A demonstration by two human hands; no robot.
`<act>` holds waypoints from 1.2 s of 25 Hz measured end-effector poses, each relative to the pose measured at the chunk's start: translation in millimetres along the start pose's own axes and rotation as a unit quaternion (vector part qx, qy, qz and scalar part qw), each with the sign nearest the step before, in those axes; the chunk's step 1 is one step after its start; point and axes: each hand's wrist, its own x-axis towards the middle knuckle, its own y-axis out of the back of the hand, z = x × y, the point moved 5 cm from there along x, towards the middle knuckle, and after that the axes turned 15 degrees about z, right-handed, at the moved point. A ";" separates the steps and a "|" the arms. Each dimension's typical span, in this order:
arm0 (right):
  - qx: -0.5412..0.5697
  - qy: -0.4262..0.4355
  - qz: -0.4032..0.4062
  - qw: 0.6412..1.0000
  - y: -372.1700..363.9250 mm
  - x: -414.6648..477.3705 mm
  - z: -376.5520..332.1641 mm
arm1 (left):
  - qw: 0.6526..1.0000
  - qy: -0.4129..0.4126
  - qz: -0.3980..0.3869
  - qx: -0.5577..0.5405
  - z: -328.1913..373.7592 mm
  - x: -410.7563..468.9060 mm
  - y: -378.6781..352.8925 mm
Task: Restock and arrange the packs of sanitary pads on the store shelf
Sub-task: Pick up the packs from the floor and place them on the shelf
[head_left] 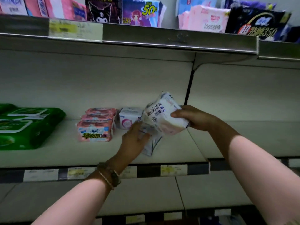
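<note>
Two hands, left hand (134,140) and right hand (193,118); two bracelets (110,175) on the left wrist; three are white: a held pack (164,116) in the right hand, a low pack (151,144) in the left, a back pack (129,118) standing behind; three pink packs (95,129) in one row; green packs (27,127) too blurred to count, at least two; up top, one black pack (103,10), one purple pack (142,12), one dark pack (254,23), and pale pink packs (207,20) I cannot number; three shelves: top shelf (146,38), middle shelf (48,156), bottom shelf (146,192).

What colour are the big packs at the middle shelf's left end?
The packs are green; head view.
</note>
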 end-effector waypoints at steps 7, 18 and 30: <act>0.063 -0.093 -0.087 0.990 -28.8 -43.4 -3.0 | 0.922 0.091 -0.094 -0.366 43.6 -24.8 35.1; -0.049 0.079 0.024 0.995 -12.3 -112.3 -21.6 | 0.919 0.143 0.027 -0.366 71.5 -88.7 47.4; 0.054 0.056 0.096 0.992 108.4 -293.3 48.3 | 0.925 0.195 -0.068 -0.319 159.2 -275.2 -42.1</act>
